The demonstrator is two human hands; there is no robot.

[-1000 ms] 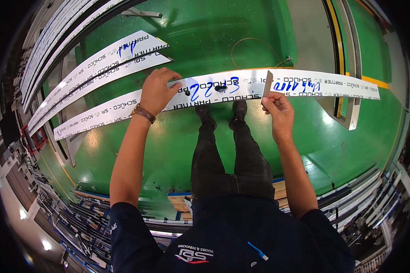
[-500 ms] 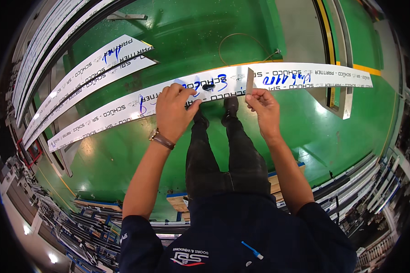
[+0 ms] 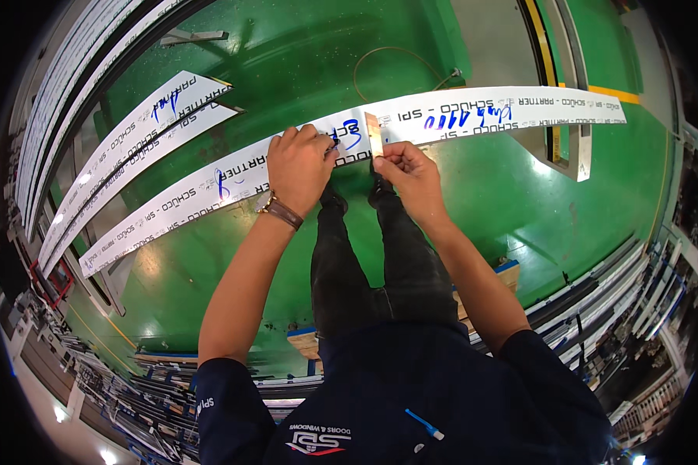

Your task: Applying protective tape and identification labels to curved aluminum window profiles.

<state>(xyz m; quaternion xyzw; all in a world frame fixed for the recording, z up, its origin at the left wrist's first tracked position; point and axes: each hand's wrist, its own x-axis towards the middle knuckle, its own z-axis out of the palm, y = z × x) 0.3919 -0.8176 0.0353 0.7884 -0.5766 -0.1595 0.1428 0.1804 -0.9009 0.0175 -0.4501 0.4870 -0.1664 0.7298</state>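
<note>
A long profile (image 3: 473, 108), covered in white printed film with blue handwriting, lies across in front of me. My right hand (image 3: 412, 177) pinches the near end of a flat metal strip (image 3: 374, 133), which lies crosswise over the profile. To the left, my left hand (image 3: 298, 167) rests on the same profile, fingers curled. Its thumb and fingertips close on a small dark thing (image 3: 334, 142), mostly hidden, of a kind I cannot make out.
Two shorter film-covered profiles (image 3: 124, 132) with angled ends lie at the left, beyond them a stack of long ones (image 3: 77, 70). A metal support (image 3: 578, 151) stands under the right end. Racks of bars (image 3: 597, 310) line the near side. A thin hose (image 3: 395, 51) curves over the green floor (image 3: 287, 46).
My left hand has moved right onto the small dark thing, which lay uncovered on the profile before. My right hand has brought the metal strip leftward along the profile, nearer my left hand.
</note>
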